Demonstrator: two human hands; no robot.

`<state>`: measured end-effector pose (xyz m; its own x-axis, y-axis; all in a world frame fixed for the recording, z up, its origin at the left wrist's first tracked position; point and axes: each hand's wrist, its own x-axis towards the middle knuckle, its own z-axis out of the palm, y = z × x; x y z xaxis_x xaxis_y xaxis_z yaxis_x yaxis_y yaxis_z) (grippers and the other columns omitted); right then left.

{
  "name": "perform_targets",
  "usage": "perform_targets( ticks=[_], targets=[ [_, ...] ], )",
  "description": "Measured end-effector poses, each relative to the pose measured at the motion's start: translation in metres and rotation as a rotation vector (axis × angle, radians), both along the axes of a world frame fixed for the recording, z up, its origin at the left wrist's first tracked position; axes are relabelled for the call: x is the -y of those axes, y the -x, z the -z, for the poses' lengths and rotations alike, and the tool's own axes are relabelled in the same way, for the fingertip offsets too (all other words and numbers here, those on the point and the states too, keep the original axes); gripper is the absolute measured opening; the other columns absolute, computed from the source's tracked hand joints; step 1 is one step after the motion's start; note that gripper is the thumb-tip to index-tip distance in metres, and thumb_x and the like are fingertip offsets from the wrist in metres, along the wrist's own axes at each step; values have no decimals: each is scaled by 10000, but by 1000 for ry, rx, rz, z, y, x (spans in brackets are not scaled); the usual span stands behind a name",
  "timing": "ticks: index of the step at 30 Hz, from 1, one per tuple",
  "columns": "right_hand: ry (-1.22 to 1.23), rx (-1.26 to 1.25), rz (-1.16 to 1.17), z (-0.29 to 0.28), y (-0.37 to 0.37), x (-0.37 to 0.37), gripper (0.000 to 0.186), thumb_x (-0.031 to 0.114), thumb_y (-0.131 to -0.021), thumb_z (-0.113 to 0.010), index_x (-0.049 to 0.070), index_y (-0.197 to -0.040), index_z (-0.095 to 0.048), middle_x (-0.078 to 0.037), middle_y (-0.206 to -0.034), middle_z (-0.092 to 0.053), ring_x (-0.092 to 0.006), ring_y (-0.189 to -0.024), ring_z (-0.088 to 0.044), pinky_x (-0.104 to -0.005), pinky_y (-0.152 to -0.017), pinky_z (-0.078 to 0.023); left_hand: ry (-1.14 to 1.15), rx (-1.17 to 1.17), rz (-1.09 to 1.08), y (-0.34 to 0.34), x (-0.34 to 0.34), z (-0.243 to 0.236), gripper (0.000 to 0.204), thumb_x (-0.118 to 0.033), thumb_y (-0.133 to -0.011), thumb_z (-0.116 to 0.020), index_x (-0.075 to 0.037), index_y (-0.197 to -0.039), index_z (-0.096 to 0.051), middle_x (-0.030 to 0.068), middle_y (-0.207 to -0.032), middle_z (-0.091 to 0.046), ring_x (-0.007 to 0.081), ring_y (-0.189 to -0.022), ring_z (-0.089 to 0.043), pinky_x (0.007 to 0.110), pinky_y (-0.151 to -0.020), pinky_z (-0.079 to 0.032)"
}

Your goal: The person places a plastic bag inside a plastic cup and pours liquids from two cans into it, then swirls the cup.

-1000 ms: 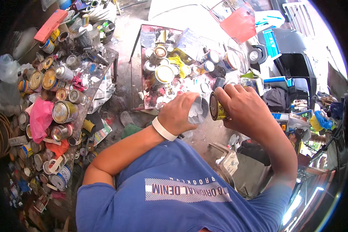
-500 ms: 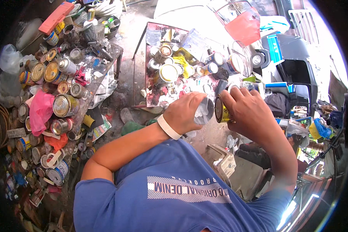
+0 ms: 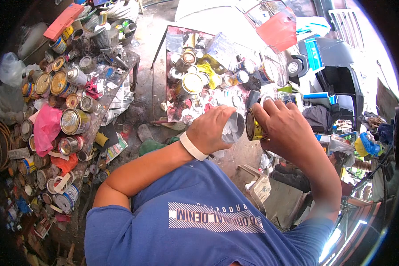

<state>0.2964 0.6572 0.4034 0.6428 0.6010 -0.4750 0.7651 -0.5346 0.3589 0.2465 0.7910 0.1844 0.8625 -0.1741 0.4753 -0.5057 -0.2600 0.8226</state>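
My left hand [image 3: 211, 129], with a pale band on its wrist, is wrapped round a clear plastic cup [image 3: 234, 127]. Something whitish shows inside the cup, which is tilted with its mouth toward the right. Close beside it, my right hand [image 3: 283, 123] grips a small yellow paint can [image 3: 255, 126] with a brown-stained rim. The can is tipped on its side, its top facing the cup. A narrow gap separates can and cup. Whether anything flows between them I cannot make out.
Ahead stands a stained table [image 3: 175, 102] crowded with paint cans, a yellow cloth [image 3: 209, 74] and bottles. Another bench on the left holds many cans and a pink plastic bag [image 3: 48, 128]. To the right are a grey plastic chair [image 3: 277, 201] and a dark vehicle part [image 3: 341, 75].
Both hands hold the cup and the can in nearly the same place. The cup's mouth appears turned very slightly; otherwise only a small shift of the whole view shows.
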Motion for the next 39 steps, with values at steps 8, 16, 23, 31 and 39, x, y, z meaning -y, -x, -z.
perform_targets(
  ticks=[8, 16, 23, 31, 39],
  targets=[
    [5, -7, 21, -1, 2, 0, 514, 115, -756, -728, 46, -1238, -566, -115, -1041, -648, -282, -1024, -680, -433, -818, -537, -2, -1, 2, 1, 2, 3, 943, -215, -609, -945, -65, -1397, -449, 164, -1309, -581, 344, -1230, -592, 418, -1021, -520],
    [7, -1, 15, -1, 2, 1, 509, 114, -756, -739, 53, -1233, -571, -108, -1032, -648, -277, -1009, -684, -430, -795, -539, 14, -5, 11, 0, 3, 4, 946, -213, -601, -945, -66, -1395, -452, 159, -1307, -585, 344, -1228, -596, 418, -1021, -522],
    [-29, 2, 13, 1, 2, 2, 518, 106, -734, -752, 64, -1219, -572, -106, -1018, -648, -276, -986, -682, -429, -778, -536, 14, 7, 13, -1, 1, 2, 945, -204, -594, -946, -67, -1391, -457, 155, -1315, -587, 338, -1230, -597, 419, -1018, -523],
    [-129, -33, 176, 12, 2, 26, 596, 187, -700, -823, 94, -1212, -534, -89, -1046, -615, -290, -1011, -659, -428, -824, -513, -68, -30, 26, -7, 1, 5, 936, -204, -610, -936, -37, -1400, -463, 181, -1333, -589, 369, -1247, -587, 442, -1039, -508],
    [-730, -114, 471, 65, 22, 90, 755, 227, -709, -856, 35, -1345, -496, -176, -1196, -630, -363, -1118, -643, -448, -939, -516, -115, -101, 82, -21, 3, 3, 946, -210, -629, -931, -21, -1413, -437, 214, -1345, -559, 402, -1242, -572, 467, -1063, -466]
  ],
)
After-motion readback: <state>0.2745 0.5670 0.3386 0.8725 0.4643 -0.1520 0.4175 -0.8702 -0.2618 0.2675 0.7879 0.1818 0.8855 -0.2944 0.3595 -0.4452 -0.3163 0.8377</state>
